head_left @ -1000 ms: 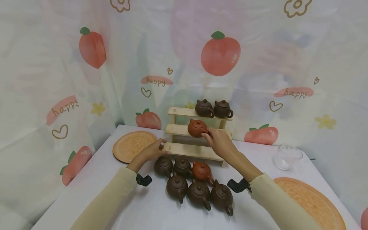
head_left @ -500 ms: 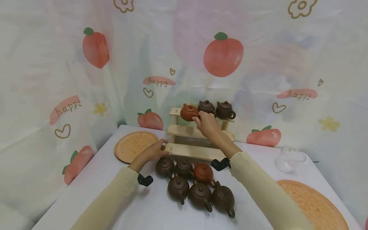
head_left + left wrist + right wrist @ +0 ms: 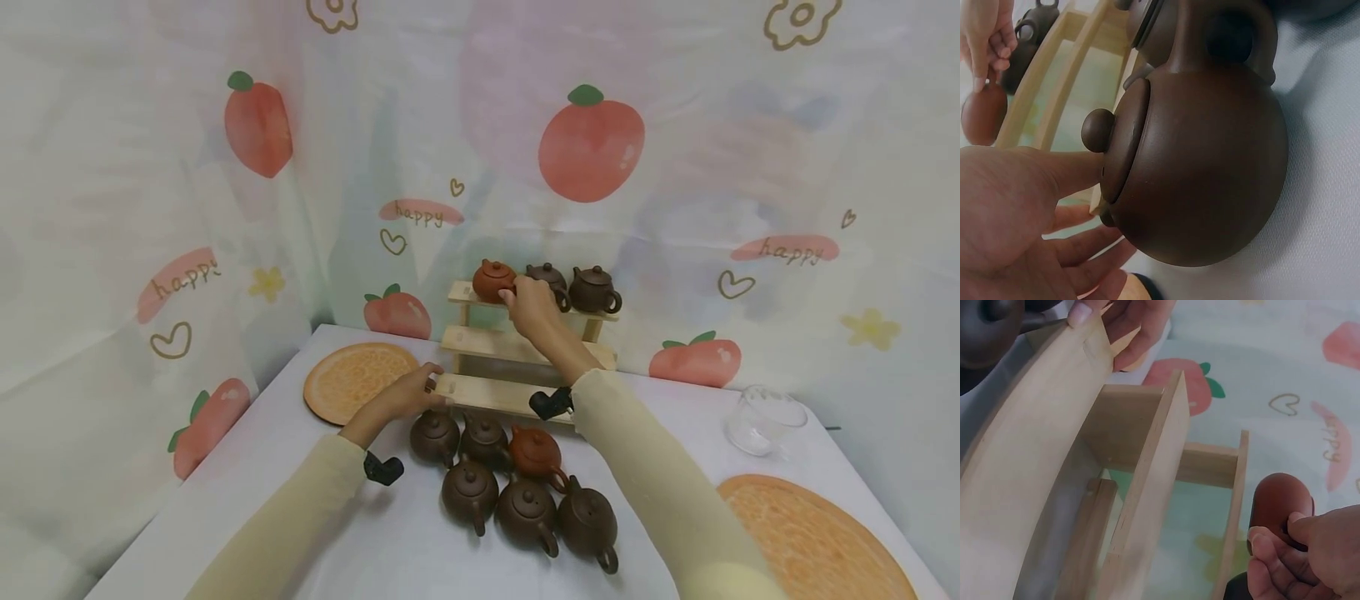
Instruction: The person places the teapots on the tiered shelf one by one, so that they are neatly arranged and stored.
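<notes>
From the head camera I see my right hand (image 3: 529, 302) pinching the red-brown teapot (image 3: 492, 281) at the left end of the wooden rack (image 3: 517, 346), top shelf, beside two dark teapots (image 3: 592, 289).

Left wrist: my left hand (image 3: 1016, 219) lies against the bottom shelf, fingers loosely curled.

Right wrist: fingers (image 3: 1272, 550) curl onto the pot.

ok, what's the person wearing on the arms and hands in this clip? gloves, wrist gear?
Both arms wear long pale yellow sleeves down to the wrists. The left hand and right hand are bare: no gloves, no rings or watch visible. A small black wrist-mounted device sits at each cuff, the left one and the right one. No cables or markings show.
</notes>
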`<state>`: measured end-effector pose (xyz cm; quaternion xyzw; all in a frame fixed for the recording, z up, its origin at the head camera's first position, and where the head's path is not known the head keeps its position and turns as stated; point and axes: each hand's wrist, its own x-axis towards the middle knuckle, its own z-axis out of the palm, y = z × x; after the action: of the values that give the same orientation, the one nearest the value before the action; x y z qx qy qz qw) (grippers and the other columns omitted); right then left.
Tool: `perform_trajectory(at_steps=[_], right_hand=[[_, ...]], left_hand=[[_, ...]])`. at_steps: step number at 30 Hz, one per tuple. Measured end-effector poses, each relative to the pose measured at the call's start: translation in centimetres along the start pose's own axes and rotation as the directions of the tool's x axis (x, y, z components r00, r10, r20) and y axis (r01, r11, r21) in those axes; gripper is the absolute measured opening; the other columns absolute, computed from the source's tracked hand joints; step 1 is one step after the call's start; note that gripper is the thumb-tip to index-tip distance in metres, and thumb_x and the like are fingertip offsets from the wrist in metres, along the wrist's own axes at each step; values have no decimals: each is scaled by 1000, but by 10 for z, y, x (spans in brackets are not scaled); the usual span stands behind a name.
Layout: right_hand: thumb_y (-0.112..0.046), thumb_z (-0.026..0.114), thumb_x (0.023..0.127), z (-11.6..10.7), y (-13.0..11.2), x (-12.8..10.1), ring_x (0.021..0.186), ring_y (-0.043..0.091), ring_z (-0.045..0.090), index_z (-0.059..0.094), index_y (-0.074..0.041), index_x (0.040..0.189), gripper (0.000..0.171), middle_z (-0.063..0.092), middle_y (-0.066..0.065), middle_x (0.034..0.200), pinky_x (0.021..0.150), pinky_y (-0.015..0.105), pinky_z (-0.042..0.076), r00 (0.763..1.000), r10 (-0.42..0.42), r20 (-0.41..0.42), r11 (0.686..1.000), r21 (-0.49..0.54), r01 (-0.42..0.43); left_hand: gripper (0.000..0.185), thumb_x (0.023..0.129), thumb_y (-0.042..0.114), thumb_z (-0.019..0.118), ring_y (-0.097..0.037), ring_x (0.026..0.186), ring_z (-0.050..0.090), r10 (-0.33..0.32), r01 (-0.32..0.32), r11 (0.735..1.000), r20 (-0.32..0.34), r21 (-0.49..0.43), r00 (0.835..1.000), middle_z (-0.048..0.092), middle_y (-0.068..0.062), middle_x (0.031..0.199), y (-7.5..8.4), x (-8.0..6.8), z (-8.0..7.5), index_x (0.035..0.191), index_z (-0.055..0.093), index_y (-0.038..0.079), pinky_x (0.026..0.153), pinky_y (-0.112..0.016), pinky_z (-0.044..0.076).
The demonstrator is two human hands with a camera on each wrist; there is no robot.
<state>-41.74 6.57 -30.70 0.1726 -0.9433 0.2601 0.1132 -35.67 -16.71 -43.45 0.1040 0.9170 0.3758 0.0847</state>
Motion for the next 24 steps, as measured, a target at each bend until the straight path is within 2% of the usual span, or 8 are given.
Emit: perform_trajectory(at_steps=[7, 16, 24], right_hand=[[-25, 54, 112, 2, 0, 8, 68, 28, 62, 65, 2, 104, 31, 65, 18, 85, 61, 35, 45, 999, 38, 5, 999, -10, -38], [-25, 53, 113, 4, 0, 10, 78, 33, 67, 66, 4, 112, 32, 68, 21, 91, 67, 39, 50, 999, 45, 21, 998, -44, -44], [-25, 53, 113, 5, 1, 14, 72, 29, 66, 68, 5, 107, 34, 70, 20, 89, 64, 36, 48, 999, 43, 31, 999, -34, -42]], left_hand=[[59, 100, 23, 75, -41, 127, 61, 7, -7, 1000, 0, 1, 1000, 63, -30, 136, -1, 1, 0, 148, 48, 1, 103, -52, 51], [59, 100, 23, 75, -40, 126, 62, 8, -8, 1000, 3, 11, 1000, 63, -30, 135, 2, 0, 0, 147, 48, 1, 103, -52, 51], [60, 100, 23, 75, -40, 124, 63, 13, -13, 1000, 4, 16, 1000, 64, -29, 134, -1, 2, 0, 148, 47, 0, 101, -51, 52]])
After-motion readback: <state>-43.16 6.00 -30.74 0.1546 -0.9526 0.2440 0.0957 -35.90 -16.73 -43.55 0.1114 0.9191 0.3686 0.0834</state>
